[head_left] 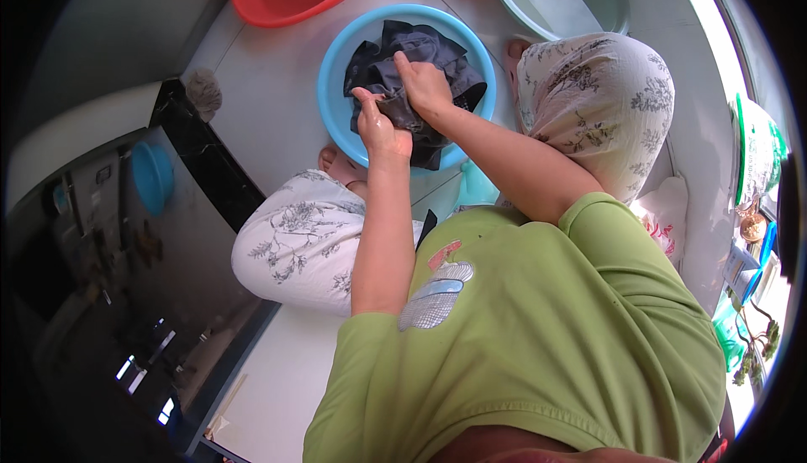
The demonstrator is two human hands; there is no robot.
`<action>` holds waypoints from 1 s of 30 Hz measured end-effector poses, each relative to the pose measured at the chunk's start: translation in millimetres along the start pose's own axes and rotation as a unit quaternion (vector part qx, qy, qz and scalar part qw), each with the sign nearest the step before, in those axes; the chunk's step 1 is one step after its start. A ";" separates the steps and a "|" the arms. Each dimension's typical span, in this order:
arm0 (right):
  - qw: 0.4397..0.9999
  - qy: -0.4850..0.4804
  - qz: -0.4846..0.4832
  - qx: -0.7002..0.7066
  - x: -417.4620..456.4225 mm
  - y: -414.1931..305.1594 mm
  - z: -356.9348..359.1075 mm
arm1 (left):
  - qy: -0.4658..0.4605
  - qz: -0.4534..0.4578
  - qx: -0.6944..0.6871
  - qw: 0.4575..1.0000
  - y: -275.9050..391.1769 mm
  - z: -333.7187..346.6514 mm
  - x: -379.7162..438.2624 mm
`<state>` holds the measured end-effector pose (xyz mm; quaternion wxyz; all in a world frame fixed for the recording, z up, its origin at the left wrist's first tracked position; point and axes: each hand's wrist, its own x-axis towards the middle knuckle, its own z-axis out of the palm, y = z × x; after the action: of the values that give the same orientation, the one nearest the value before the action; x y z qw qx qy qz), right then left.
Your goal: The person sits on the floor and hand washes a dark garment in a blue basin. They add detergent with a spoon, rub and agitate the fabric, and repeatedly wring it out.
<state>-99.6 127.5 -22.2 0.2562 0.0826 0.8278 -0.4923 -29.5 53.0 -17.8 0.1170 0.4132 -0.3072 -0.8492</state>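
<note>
A dark grey and black wet-looking garment (416,43) lies bunched in a light blue plastic basin (329,81) on the floor between my feet. My left hand (381,125) grips a fold of the cloth from the near side, thumb raised, with a wet shine on the skin. Just to its right, my right hand (425,84) holds another part of the same garment, its thumb pointing up. Between the two hands a stretch of cloth is pulled together. The fingers of both hands are mostly hidden by the fabric.
A red basin (302,18) stands at the far left, and a pale basin of water (561,2) at the far right. A beige mesh bath puff (203,94) lies by a black stone sill (189,125). Packets and a plant (753,356) line the window side.
</note>
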 end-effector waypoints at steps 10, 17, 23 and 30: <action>0.987 0.038 -0.028 0.153 14.2 -37.6 -32.0 | -0.006 0.164 0.110 0.980 32.0 -11.0 -1.7; 0.936 -0.198 -0.009 0.290 -20.5 -60.6 -35.5 | -0.151 0.301 0.376 0.863 10.4 -8.0 -12.3; 0.958 -0.088 -0.262 0.072 -0.6 -54.4 -47.2 | -0.167 0.133 0.167 0.963 18.1 -3.7 -20.7; 0.880 -0.101 -0.396 -0.244 -3.4 -33.1 -47.8 | -0.237 0.068 0.129 0.961 36.3 -10.0 -24.0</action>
<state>-126.0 152.3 23.5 0.1341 -0.3672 0.8549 -0.3411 -8.6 31.2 15.1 0.0443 0.1900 -0.4609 -0.8658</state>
